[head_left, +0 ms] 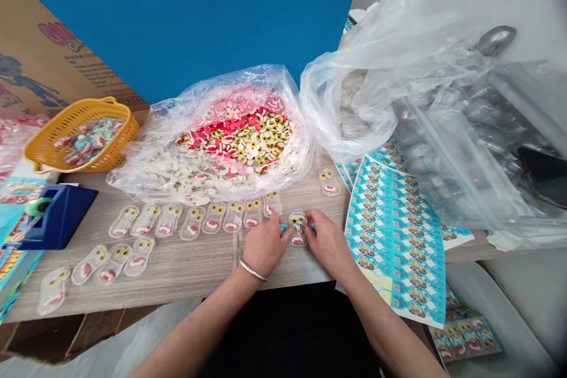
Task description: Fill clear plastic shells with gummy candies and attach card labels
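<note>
A small clear plastic pack [297, 236] with yellow-ringed eye pieces and a red-and-white mouth piece lies on the table between my hands. Across its middle runs a blue printed sticker [298, 227]. My left hand [267, 241], with a bangle at the wrist, pinches the sticker's left end. At the other end, the fingers of my right hand [328, 242] are closed on the blue tip. To the left, similar filled packs [212, 218] lie in a row, with several more in a nearer row [139, 257]. Another pack [328, 182] sits beyond my right hand.
Sticker sheets [394, 236] overlap the table's right edge. A large open plastic bag [239, 136] of loose eye and mouth pieces stands behind the packs. Left are a yellow basket [84, 136] and a blue dispenser [62, 218]; clear bags [447, 130] fill the right.
</note>
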A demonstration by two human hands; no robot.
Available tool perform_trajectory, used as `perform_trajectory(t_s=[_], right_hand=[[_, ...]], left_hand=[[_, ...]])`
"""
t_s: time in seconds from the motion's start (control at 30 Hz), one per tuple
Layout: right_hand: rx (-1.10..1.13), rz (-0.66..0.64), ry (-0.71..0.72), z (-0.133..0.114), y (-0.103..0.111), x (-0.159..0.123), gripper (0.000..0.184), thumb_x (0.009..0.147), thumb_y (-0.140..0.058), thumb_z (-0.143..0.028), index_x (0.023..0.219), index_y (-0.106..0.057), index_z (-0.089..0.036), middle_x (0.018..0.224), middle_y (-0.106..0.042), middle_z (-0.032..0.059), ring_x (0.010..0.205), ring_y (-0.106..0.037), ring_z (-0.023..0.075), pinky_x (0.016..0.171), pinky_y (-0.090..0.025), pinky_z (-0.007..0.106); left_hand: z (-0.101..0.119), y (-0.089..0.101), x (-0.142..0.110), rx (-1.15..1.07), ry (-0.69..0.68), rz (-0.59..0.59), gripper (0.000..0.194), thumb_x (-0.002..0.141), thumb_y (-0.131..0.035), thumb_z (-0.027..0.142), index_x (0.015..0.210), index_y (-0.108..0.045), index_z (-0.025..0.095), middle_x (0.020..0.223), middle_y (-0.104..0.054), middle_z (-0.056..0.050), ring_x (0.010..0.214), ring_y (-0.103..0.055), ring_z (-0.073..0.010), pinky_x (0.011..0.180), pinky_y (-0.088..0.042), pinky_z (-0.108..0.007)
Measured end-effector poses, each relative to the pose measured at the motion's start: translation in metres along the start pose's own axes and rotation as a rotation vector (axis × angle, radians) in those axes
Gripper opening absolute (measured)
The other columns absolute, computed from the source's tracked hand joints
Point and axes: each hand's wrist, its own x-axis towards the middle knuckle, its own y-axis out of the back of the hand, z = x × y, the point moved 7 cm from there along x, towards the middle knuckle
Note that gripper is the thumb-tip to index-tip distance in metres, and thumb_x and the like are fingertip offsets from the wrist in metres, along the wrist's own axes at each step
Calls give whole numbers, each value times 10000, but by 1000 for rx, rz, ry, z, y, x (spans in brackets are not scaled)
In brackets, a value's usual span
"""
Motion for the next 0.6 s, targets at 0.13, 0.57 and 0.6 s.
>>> perform_trajectory(t_s=[0.13, 0.57, 0.6], right_hand=[[-13, 58, -14, -7, -7, -28, 174, 888, -559, -187, 1056, -602, -192, 1093, -623, 89, 927, -640, 220, 767, -442, 289], [270, 113, -332, 14, -45, -121, 329, 927, -503, -370, 1224, -519, -230, 909, -725, 72, 747, -700, 257, 662, -458, 324], [404, 146, -369, 17, -49, -124, 336, 915, -516, -377, 1214, -507, -226, 898, -723, 67, 735, -698, 247, 663, -475, 324]], left_hand=[[-8, -2, -24, -11, -32, -52, 273, 915, -541, 410, 1111, -553, 221, 846, -727, -66, 792, -706, -286, 635, -416, -321], [14, -7, -44, -63, -427, -214, 183, 841, -637, 252, 1022, -612, 257, 1034, -674, -30, 938, -645, -222, 764, -445, -302], [17, -8, -43, -64, -456, -223, 179, 837, -639, 250, 1015, -619, 253, 1023, -673, -34, 940, -642, -224, 770, -447, -306]])
